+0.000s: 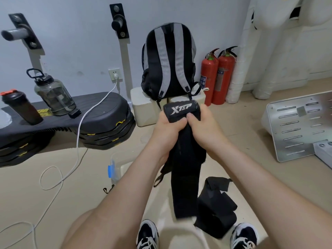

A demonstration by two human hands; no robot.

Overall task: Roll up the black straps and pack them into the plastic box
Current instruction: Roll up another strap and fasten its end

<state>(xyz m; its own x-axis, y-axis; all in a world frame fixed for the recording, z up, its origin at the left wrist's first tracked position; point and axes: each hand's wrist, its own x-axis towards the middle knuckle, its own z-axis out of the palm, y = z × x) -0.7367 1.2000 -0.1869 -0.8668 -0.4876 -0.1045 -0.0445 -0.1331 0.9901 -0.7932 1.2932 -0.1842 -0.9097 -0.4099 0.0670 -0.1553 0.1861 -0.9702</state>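
I hold a long black strap [183,169] up in front of me; its top end bears a white XTEP logo and the rest hangs down toward my shoes. My left hand [167,128] grips the top end from the left. My right hand [203,126] pinches the same end from the right, thumb on the front. A second black strap [215,207] lies crumpled on the floor at my right foot. A clear plastic box [116,169] with a blue clip sits on the floor, mostly hidden behind my left forearm.
A grey-and-black backpack [168,60] stands on a white block ahead. Two red fire extinguishers [217,76] stand by the wall. Stacked black steps [100,115] at the left carry two bottles. A white cable [79,133] trails across the floor. A metal plate [296,126] lies at the right.
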